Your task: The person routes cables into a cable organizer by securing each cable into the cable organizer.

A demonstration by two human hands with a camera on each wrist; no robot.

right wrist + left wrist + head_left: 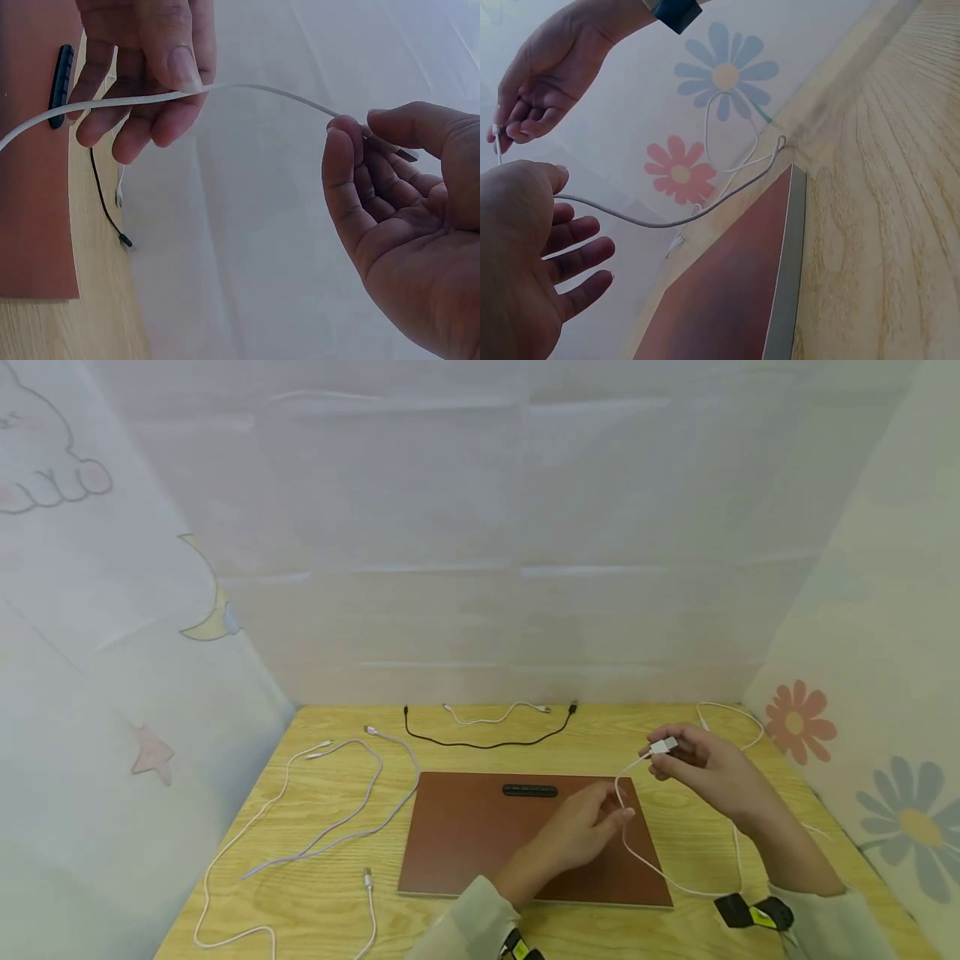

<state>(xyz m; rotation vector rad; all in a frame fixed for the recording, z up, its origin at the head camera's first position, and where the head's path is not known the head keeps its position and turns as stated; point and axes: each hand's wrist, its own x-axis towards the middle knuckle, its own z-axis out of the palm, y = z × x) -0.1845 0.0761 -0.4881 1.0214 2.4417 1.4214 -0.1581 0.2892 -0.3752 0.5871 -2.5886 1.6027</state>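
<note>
My right hand pinches the USB plug of a white USB cable between thumb and fingertips, above the right side of the table. Lower and to the left, my left hand pinches the same cable a short way below the plug, over the brown board. In the right wrist view the cable bends gently between the two hands, and the left thumb lies on it. The left hand's other fingers are spread loosely. A black slotted cable clip sits on the board's far part.
White and pale cables lie on the wooden table at left, with a white USB plug near the front. Behind the board are a black cable and a short white cable. Printed cloth walls enclose the table.
</note>
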